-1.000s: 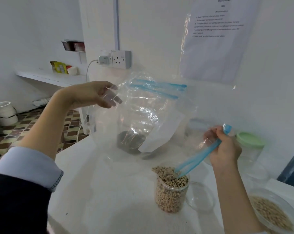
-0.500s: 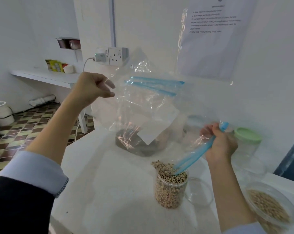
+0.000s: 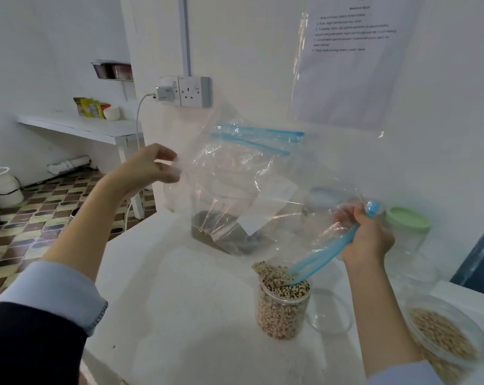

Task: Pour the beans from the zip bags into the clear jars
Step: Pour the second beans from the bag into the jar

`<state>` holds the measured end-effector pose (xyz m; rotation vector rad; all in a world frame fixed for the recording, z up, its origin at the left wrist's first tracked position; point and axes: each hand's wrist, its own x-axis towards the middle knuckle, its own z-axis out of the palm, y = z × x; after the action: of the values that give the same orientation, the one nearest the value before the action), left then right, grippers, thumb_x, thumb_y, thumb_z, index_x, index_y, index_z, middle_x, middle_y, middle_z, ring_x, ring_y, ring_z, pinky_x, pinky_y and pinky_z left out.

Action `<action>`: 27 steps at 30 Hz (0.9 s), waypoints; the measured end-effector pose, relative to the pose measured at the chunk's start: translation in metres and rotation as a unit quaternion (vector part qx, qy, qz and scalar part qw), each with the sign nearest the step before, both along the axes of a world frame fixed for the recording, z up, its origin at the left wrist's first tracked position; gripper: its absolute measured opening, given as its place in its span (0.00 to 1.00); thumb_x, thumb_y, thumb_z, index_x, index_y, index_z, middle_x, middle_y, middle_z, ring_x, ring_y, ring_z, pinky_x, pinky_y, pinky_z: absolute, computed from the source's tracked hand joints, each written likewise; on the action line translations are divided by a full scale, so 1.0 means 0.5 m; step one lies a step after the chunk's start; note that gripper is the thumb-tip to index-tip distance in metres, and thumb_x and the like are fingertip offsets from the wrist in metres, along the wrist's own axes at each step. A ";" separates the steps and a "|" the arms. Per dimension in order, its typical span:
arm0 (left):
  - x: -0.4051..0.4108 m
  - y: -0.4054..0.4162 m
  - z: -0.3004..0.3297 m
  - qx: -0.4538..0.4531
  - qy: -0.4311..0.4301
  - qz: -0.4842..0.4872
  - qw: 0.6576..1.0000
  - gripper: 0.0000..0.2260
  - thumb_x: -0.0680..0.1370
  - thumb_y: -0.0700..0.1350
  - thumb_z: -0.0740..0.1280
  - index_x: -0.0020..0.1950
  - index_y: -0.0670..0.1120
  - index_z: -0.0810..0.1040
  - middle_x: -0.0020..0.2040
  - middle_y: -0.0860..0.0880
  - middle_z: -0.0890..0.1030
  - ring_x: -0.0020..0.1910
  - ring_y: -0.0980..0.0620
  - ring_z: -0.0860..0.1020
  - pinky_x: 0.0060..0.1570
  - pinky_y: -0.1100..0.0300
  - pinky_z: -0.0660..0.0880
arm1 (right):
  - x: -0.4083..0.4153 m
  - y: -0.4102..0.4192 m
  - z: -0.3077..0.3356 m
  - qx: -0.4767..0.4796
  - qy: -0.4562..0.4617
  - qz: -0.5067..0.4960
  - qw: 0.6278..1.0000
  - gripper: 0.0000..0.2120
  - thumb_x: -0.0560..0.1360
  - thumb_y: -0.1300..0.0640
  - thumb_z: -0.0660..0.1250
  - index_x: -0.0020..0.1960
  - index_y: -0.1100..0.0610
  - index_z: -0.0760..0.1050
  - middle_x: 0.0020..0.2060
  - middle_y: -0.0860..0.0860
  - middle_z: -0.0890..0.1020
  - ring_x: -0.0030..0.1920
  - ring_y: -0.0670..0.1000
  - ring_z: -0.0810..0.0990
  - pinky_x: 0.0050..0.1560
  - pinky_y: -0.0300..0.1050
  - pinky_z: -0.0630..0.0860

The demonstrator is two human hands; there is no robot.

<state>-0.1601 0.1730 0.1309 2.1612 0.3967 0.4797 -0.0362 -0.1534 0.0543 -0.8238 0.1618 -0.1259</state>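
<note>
An empty clear zip bag [image 3: 235,187] with a blue zip strip hangs in the air over the white table [image 3: 179,315]. My left hand [image 3: 149,169] pinches the bag's upper left corner. My right hand [image 3: 367,237] grips the bag's blue zip end, and that end dips into a clear jar [image 3: 282,304] heaped with black-eyed beans. Behind the bag, a second bag [image 3: 221,232] with dark beans lies on the table, seen through the plastic.
A clear lid [image 3: 329,312] lies right of the bean jar. An open jar of pale beans [image 3: 443,337] stands at the lower right. An empty jar with a green lid [image 3: 407,232] stands by the wall, another with a blue lid [image 3: 322,195] behind the bag. A wall socket [image 3: 185,91] is above.
My left hand first rose with the bag's corner, then came down again and a little right. My right hand keeps the zip end at the jar; the bag has flattened out.
</note>
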 end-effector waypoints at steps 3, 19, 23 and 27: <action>0.006 -0.005 -0.009 0.052 -0.073 0.090 0.992 0.11 0.72 0.39 0.73 0.51 0.36 0.78 0.48 0.42 0.80 0.46 0.47 0.78 0.51 0.56 0.71 | -0.003 0.006 0.002 -0.001 -0.003 0.000 1.000 0.10 0.77 0.66 0.66 0.36 0.61 0.74 0.24 0.50 0.79 0.23 0.48 0.77 0.35 0.44 0.77; 0.024 -0.017 -0.017 -0.021 -0.112 0.036 0.993 0.07 0.77 0.29 0.61 0.50 0.39 0.72 0.42 0.45 0.73 0.39 0.48 0.77 0.32 0.69 0.78 | -0.017 0.017 0.014 -0.024 -0.009 -0.006 1.000 0.11 0.77 0.65 0.65 0.36 0.60 0.73 0.23 0.48 0.79 0.24 0.47 0.78 0.33 0.42 0.77; 0.026 -0.010 -0.021 0.019 -0.079 0.033 0.996 0.14 0.74 0.40 0.71 0.55 0.41 0.70 0.46 0.49 0.74 0.42 0.52 0.75 0.40 0.64 0.76 | -0.019 0.016 0.016 -0.030 -0.010 -0.010 0.999 0.11 0.77 0.65 0.65 0.36 0.60 0.74 0.23 0.48 0.79 0.24 0.47 0.78 0.32 0.41 0.78; 0.036 -0.015 -0.034 0.061 -0.056 0.037 0.996 0.23 0.69 0.33 0.74 0.56 0.43 0.63 0.51 0.47 0.71 0.44 0.50 0.72 0.39 0.64 0.71 | -0.020 0.017 0.018 -0.037 -0.009 -0.013 0.999 0.10 0.78 0.65 0.65 0.37 0.60 0.74 0.23 0.48 0.79 0.23 0.46 0.78 0.31 0.40 0.77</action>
<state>-0.1422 0.1658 0.1139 2.2302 0.3953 0.6791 -0.0463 -0.1448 0.0632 -0.8951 0.1512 -0.1638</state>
